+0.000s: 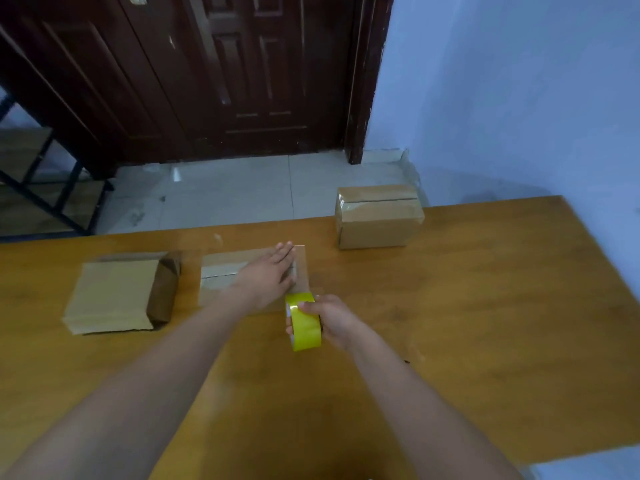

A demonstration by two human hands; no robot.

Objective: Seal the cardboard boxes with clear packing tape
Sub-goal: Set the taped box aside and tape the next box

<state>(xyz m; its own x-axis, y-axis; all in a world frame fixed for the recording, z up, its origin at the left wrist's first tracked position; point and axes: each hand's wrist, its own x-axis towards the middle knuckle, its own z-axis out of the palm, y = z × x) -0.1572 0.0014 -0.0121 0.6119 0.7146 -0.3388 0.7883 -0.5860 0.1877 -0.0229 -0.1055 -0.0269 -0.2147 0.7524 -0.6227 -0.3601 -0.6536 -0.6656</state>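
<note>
Head view. Left hand [268, 273], fingers [285, 251] extended and pressed flat, palm down, on the top of the middle cardboard box [221, 271], which lies on the wooden table [485, 289]. Clear tape runs along the box seam under and to the left of those fingers. Right hand [330, 318], just below and to the right of the left fingertips, curled around a yellow tape roll [304, 322]; its thumb rests on the roll's outer face, the other fingers wrap the far side. The roll touches the near right corner of the middle box. A second box [114, 296] lies left of the left hand, apart. A taped box [379, 216] stands beyond the fingertips, to the right.
</note>
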